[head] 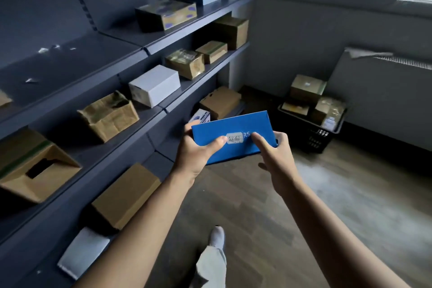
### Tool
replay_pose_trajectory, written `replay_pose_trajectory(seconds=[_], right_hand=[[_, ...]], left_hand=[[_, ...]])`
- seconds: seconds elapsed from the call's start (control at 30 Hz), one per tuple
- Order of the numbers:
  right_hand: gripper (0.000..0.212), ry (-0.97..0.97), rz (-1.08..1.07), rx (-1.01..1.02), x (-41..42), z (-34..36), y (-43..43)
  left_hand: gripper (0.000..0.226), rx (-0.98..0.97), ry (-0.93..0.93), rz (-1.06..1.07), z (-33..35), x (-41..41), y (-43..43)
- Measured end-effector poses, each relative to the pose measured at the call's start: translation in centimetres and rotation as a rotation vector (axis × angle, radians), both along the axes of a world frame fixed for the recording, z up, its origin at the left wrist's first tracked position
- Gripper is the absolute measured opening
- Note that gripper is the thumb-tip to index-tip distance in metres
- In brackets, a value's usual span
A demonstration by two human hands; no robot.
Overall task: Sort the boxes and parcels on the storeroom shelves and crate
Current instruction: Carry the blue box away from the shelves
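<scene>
So the biggest thing here is the dark grey metal shelving unit [70, 70] running down the left side, several levels of it, with the brown wood-look floor [327, 194] taking up the rest. Over by the far wall there's a black plastic crate [311, 135] sitting on the floor, with a few brown cardboard parcels stacked in it. On the shelves: a big open brown cardboard box [35, 166] at the near left, a crumpled open cardboard box [109, 117] further along the same level, then a plain white box [155, 85] beside that, and a closed brown cardboard box [126, 196] one level down. The actual item in play is a flat bright blue cardboard box [233, 128], held up in the air over the floor, just in front of the shelves, slightly tilted. Both hands have it: the left hand [196, 147] wraps its left end with the thumb on top, the right hand [273, 154] grips the right end. A small white sticker [234, 138] sits on top between the thumbs.
</scene>
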State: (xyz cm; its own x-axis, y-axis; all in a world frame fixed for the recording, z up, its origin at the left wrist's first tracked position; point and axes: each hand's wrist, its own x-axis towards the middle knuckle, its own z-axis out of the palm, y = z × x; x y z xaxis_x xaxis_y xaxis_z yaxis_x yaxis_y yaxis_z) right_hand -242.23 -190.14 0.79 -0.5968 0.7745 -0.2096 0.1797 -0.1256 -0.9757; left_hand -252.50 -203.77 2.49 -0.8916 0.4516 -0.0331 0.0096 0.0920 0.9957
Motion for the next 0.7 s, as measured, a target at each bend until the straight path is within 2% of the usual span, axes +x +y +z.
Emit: replay_pose_trajectory(seconds=[0.07, 0.33, 0.5, 0.57, 0.7], right_hand=[[0.042, -0.011, -0.036, 0.024, -2.2, -0.1, 4.1], [0.043, -0.057, -0.220, 0.030, -10.8, 0.5, 20.4], [0.044, -0.058, -0.334, 0.022, -13.1, 0.6, 28.9], [0.044, -0.065, -0.364, 0.021, -13.7, 0.4, 32.2], [0.044, -0.074, -0.414, -0.009, -14.4, -1.1, 39.1]], left_hand=[[0.057, 0.005, -0.005, -0.021, -0.4, -2.8, 4.5], [0.054, -0.021, -0.050, -0.186, -0.6, -14.0, 23.3], [0.035, -0.032, -0.034, -0.313, 0.2, -17.3, 33.3], [0.038, -0.030, -0.077, -0.344, -0.2, -18.4, 37.2], [0.057, -0.068, -0.120, -0.400, -1.7, -19.8, 45.3]])
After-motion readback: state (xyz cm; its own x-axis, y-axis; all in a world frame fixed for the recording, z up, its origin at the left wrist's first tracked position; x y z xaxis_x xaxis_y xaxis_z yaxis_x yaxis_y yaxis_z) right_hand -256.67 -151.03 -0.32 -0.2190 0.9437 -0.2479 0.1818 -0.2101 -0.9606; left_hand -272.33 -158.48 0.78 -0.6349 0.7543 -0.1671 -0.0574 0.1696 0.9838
